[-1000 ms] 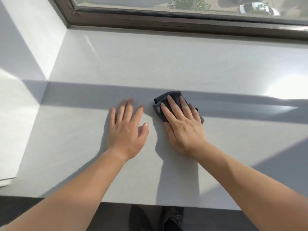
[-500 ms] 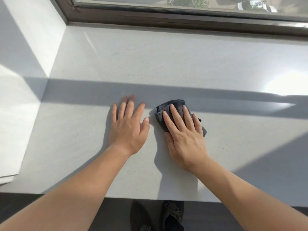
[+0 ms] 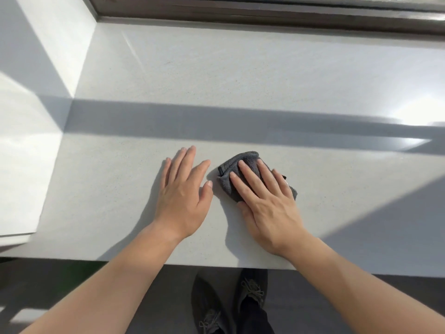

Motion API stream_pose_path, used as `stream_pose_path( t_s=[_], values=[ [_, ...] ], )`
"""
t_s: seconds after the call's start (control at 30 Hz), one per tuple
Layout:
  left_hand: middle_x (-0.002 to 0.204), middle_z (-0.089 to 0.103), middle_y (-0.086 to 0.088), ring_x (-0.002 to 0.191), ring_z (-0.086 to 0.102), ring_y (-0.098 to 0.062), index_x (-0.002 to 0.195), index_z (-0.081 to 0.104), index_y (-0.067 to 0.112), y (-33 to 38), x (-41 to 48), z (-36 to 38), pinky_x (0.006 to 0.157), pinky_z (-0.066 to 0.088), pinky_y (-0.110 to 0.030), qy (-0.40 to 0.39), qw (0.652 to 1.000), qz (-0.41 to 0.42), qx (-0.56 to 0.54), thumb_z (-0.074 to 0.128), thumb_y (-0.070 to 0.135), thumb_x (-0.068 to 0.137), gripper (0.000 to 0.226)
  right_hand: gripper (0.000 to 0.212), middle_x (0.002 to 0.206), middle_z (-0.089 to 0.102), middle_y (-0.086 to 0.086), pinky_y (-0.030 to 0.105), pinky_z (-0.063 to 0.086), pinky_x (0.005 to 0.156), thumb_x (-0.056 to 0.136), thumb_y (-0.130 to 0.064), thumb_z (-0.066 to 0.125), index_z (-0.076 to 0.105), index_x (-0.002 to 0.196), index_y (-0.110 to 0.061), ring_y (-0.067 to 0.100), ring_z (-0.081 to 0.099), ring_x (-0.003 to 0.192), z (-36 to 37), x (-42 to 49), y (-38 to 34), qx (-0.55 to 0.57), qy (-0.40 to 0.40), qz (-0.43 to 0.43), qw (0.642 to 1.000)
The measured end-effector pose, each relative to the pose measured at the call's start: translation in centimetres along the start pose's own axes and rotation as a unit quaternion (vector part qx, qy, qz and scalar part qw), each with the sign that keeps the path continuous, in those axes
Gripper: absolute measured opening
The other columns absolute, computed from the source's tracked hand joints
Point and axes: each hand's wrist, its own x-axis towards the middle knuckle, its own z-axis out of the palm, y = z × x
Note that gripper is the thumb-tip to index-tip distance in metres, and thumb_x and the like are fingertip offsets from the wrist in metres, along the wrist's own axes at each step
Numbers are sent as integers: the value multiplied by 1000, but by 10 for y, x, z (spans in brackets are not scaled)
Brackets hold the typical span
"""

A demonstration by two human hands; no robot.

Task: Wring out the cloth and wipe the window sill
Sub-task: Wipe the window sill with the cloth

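A small dark grey cloth (image 3: 232,166) lies bunched on the pale grey window sill (image 3: 240,75), near its front edge. My right hand (image 3: 267,198) presses flat on the cloth, fingers spread over it, covering most of it. My left hand (image 3: 184,189) rests flat on the bare sill just left of the cloth, fingers apart, holding nothing. The thumb of that hand is a short gap from the cloth's left edge.
The dark brown window frame (image 3: 265,15) runs along the back of the sill. A white side wall (image 3: 36,104) closes the left end. The sill's front edge (image 3: 144,260) is just under my wrists, with my dark shoes (image 3: 228,300) on the floor below.
My right hand has drawn the cloth toward the front edge of the sill. My left hand has moved the same way alongside it.
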Motion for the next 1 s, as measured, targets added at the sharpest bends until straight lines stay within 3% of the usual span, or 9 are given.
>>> stream_pose_path(
  t_s=[0.13,0.2,0.37,0.47,0.6,0.67,0.8,0.9,1.0],
  values=[
    [168,4,-3,154,-10,-14,155,29,23,1,-6,6,124,-5,-46,-13,999,4,45,23,41,98,60,58,169,9,-6,50,7,124,102,-40,30,20,159,-33,28,3,155,-9,28,52,29,16,196,980],
    [168,5,-4,154,-9,-14,155,29,22,2,-6,6,124,-5,-46,-10,999,3,42,21,42,99,60,59,169,8,-4,50,5,124,102,-38,32,18,159,-31,29,1,155,-8,28,41,28,31,238,970],
    [167,13,-5,155,-1,-16,152,38,20,2,-3,4,124,-2,-46,5,1000,8,10,18,42,98,61,63,166,22,-2,54,18,121,97,-29,53,33,156,-28,31,11,155,12,-45,-44,13,35,24,999],
    [167,14,-5,154,0,-15,152,39,21,3,-1,2,124,-2,-45,8,1000,11,5,16,43,98,62,62,164,28,-3,53,23,120,95,-24,57,38,154,-27,28,17,154,11,-58,-32,21,41,-38,998],
    [168,7,-2,154,-7,-13,155,31,23,10,0,1,124,-8,-43,-14,1000,-6,21,14,46,99,63,58,165,24,-3,50,14,123,99,-34,39,32,156,-29,31,17,153,1,-49,16,7,63,149,987],
    [168,6,-4,154,-7,-15,154,31,22,11,3,1,123,-10,-44,-20,999,-28,17,15,47,99,63,59,166,24,1,52,14,123,99,-34,38,31,157,-27,34,16,153,6,-50,4,12,82,211,974],
    [166,16,-8,154,2,-20,152,36,21,34,7,5,123,-6,-45,-10,998,-29,-47,22,46,99,60,57,165,26,2,55,19,121,100,-29,47,36,155,-23,35,16,153,19,-82,-41,4,70,73,995],
    [167,15,-7,154,2,-19,152,36,22,44,0,16,123,-8,-42,-22,999,14,-45,24,44,99,59,54,165,26,-1,51,20,121,102,-32,45,37,155,-26,31,18,153,14,-93,-20,-3,38,-7,999],
    [168,8,-3,154,-5,-15,154,33,23,40,-5,24,123,-11,-43,-30,999,18,-12,23,44,102,57,55,165,26,0,52,22,120,101,-34,38,35,155,-26,31,19,153,7,-89,32,-14,55,102,993]
  ],
)
